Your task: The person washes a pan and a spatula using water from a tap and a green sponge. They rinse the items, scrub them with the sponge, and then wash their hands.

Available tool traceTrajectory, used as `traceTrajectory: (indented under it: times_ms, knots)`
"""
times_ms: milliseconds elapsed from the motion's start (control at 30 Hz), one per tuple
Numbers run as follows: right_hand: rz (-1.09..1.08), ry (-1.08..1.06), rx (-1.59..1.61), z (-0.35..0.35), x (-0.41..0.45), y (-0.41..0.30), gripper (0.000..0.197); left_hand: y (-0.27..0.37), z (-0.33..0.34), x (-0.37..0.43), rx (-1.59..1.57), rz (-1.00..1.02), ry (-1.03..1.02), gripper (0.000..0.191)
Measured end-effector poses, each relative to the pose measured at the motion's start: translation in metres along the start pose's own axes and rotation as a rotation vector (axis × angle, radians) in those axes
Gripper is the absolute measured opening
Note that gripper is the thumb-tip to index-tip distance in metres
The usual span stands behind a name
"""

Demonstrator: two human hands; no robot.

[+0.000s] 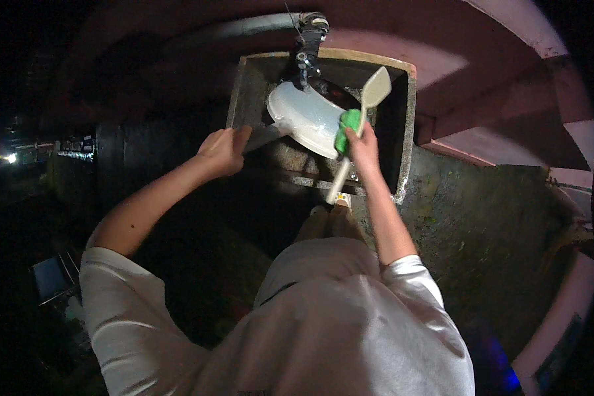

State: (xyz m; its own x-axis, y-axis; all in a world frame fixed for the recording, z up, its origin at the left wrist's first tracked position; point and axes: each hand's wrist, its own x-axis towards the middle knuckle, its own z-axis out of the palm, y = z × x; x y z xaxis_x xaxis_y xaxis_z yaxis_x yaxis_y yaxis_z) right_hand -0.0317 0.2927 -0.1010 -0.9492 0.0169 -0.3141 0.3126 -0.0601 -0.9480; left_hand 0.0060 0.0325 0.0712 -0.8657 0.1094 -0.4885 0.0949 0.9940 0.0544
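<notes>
My left hand (pixel 226 148) grips the handle of a pale, wet pan (pixel 312 121), which is tilted under the metal tap (pixel 304 72) in a concrete sink (pixel 407 123). In my right hand (pixel 364 147) are a green scrubbing pad (pixel 347 129) and a cream-coloured spatula (pixel 376 88). The spatula's blade points up and away from me, and its handle end reaches over the sink's near edge. The green pad touches or nearly touches the pan's right side. Behind the pan, a dark round item (pixel 334 91) lies partly hidden in the sink.
A grey pipe (pixel 257 24) runs to the tap along the pink wall (pixel 391 47). A pink ledge (pixel 465 148) stands right of the sink. The ground (pixel 445 208) is dark and looks wet; the left side is mostly in darkness.
</notes>
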Motion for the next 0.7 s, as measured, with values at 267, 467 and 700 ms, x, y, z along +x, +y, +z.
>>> traceTrajectory:
  times_ms: [267, 467, 700]
  knots:
    - [-0.421, 0.325, -0.45, 0.072, 0.022, -0.008, 0.026, 0.009, -0.013, 0.005, 0.066, 0.01, -0.081, 0.047]
    - [-0.325, 0.287, -0.544, 0.043, 0.033, 0.011, 0.019, -0.001, -0.01, 0.004, 0.03, 0.041, -0.082, 0.039]
    - [-0.41, 0.132, -0.417, 0.078, -0.016, 0.004, 0.023, -0.002, -0.011, 0.015, 0.055, 0.001, -0.258, 0.037]
